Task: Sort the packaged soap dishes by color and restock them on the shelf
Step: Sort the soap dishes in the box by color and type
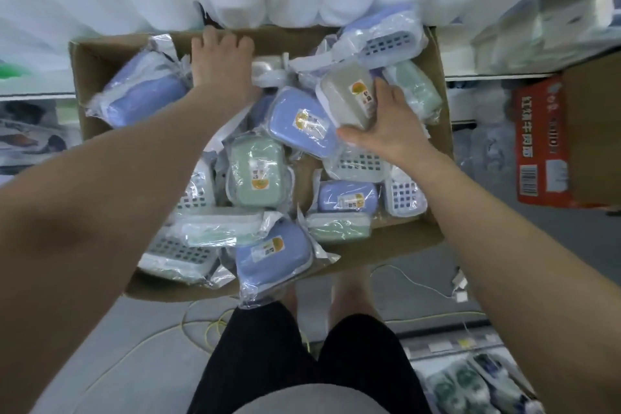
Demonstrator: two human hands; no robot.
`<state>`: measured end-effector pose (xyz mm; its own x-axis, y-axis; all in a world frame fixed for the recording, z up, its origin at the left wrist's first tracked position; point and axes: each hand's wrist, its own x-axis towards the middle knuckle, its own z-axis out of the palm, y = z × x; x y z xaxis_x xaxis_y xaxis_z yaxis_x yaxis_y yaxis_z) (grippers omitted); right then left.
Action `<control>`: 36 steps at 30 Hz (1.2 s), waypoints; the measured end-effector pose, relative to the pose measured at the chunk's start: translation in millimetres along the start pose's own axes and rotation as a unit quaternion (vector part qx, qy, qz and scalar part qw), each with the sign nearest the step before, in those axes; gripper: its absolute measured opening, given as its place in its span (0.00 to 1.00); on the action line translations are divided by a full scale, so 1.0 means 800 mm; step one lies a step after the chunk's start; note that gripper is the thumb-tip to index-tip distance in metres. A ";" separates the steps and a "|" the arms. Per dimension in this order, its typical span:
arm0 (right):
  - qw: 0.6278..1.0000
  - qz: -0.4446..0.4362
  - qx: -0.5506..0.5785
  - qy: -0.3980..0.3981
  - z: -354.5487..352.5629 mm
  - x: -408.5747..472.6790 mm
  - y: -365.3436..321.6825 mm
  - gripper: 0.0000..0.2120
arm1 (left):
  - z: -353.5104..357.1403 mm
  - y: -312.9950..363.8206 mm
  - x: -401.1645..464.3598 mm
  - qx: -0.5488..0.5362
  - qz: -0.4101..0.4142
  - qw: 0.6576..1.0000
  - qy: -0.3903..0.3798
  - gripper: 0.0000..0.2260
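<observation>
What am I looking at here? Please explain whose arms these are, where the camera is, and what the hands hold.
There is no machine: a person wears a camera on the head, looking down at their own arms. In front is an open cardboard box full of soap dishes in clear bags, blue, green and beige. The right hand grips a beige soap dish. The left hand rests on the far edge of the box. A red carton stands at the right.
</observation>
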<state>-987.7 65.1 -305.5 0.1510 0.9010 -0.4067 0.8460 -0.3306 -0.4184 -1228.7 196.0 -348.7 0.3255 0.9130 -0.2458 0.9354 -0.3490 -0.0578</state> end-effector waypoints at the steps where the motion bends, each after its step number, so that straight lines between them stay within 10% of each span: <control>1: 1.000 -0.003 0.013 0.003 -0.006 -0.002 0.003 0.43 | -0.004 -0.002 -0.005 -0.022 -0.004 1.000 0.018 0.31; 8: 0.999 0.014 0.033 0.034 -0.049 -0.023 0.032 0.43 | -0.055 -0.010 -0.044 -0.310 -0.044 0.949 0.033 0.30; 20: 0.995 -0.011 0.028 0.096 -0.132 -0.094 0.089 0.40 | -0.150 0.062 -0.108 -0.264 0.072 0.961 0.043 0.29; 36: 0.963 -0.040 -0.002 0.266 -0.378 -0.261 0.369 0.50 | -0.274 0.475 -0.158 -0.237 0.187 0.939 0.165 0.27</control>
<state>-614.6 -135.6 -98.6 0.3246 0.9404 0.1015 0.8676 -0.2532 -0.4280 -884.2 -5.3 -127.3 0.5956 0.7881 0.1552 0.6779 -0.5968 0.4293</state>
